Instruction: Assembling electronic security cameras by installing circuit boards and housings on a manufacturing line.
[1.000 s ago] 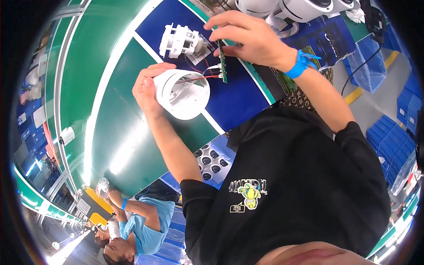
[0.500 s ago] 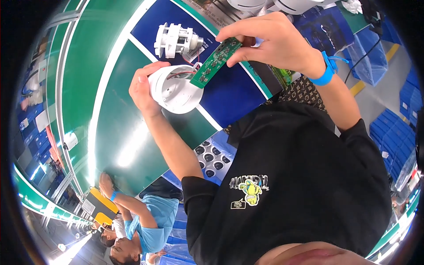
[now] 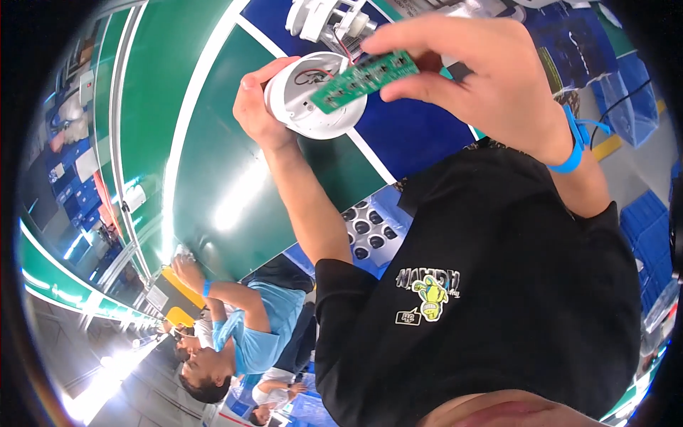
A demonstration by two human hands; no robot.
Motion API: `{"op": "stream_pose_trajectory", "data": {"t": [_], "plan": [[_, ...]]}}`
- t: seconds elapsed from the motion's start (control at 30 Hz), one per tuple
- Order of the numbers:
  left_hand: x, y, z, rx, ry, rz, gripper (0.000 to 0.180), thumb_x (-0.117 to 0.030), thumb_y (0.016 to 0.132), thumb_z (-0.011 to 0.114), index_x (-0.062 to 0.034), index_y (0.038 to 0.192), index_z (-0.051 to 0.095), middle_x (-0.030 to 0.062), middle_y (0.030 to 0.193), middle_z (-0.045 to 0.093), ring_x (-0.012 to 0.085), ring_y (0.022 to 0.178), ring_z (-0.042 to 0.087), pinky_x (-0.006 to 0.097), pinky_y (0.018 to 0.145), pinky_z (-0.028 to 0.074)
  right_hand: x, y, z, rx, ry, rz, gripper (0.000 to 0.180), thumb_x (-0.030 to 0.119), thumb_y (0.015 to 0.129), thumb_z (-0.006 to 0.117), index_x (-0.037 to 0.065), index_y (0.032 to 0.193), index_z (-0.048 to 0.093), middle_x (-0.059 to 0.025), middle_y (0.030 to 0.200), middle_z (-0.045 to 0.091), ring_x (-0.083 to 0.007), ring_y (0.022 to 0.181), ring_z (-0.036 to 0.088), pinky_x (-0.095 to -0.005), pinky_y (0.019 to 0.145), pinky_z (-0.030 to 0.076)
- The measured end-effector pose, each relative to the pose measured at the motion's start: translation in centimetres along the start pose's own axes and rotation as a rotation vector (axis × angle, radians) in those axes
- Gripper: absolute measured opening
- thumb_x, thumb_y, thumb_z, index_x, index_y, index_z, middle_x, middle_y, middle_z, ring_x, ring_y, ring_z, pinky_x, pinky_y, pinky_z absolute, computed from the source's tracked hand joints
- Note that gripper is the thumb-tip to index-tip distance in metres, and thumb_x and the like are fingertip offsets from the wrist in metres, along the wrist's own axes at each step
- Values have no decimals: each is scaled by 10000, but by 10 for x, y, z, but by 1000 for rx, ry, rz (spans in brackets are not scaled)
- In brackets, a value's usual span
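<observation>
My left hand (image 3: 260, 107) is wrapped around the outside of a white cup-shaped housing (image 3: 313, 124), its open end facing me. Thin wires (image 3: 311, 76) show inside it. Between the thumb and fingers of my right hand (image 3: 491, 82), a narrow green circuit board (image 3: 366, 82) is pinched by one end. The board slants across the housing's mouth, its free end over the rim; whether it touches is unclear. Just beyond lies a white mechanical assembly (image 3: 313, 21), with a red wire running down from it toward the board and housing.
The green tabletop (image 3: 228, 135) carries a blue mat (image 3: 398, 142) with white borders. Below its edge sits a tray of black domed parts (image 3: 364, 231). A co-worker in a blue shirt (image 3: 267, 327) works farther along at the left, beside a yellow-and-grey box (image 3: 174, 295).
The whole view has shifted, so things sit farther right and higher. The board has turned flatter and lies more across the housing's mouth. Both hands keep their holds.
</observation>
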State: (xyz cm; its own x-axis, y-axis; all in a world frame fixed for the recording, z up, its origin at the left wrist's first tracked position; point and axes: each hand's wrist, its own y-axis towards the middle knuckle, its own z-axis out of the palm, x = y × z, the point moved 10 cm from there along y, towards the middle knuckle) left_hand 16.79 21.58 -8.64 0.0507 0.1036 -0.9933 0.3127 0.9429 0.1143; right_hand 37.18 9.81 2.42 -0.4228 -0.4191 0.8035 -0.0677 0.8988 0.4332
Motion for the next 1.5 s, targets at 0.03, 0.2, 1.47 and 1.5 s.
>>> {"op": "stream_pose_trajectory", "data": {"t": [0.03, 0.2, 1.47, 1.5], "plan": [[0, 0, 0, -4, -29, 7, 562, -332, 978, 334, 147, 919, 622, 255, 894, 663, 301, 769, 652, 368, 734, 537, -2, 4, 0, -6, -7, 14, 307, 85, 742, 760, 42, 1034, 673, -58, 843, 670, -130, 632, 618, -219, 569, 482], [-6, 0, 7, -42, -40, 19, 620, -379, 978, 323, 161, 916, 622, 259, 884, 658, 307, 752, 650, 362, 698, 542, -15, -14, 14, -142, 210, 153, 298, 9, 760, 741, -2, 1044, 655, -65, 858, 674, -107, 667, 640, -211, 572, 490], [-24, 2, 12, -111, 83, 116, 400, -272, 956, 473, 84, 819, 592, 247, 885, 667, 249, 770, 645, 339, 722, 525, -31, -2, 60, 106, 543, 382, 223, 186, 872, 618, -11, 972, 652, -132, 816, 657, -223, 741, 634, -302, 694, 488], [-24, 2, 14, -108, 81, 115, 400, -272, 956, 473, 84, 819, 592, 247, 885, 667, 249, 770, 645, 339, 722, 525, -33, -2, 63, 108, 527, 383, 209, 173, 871, 617, -12, 967, 645, -132, 817, 657, -219, 746, 635, -303, 699, 488]]}}
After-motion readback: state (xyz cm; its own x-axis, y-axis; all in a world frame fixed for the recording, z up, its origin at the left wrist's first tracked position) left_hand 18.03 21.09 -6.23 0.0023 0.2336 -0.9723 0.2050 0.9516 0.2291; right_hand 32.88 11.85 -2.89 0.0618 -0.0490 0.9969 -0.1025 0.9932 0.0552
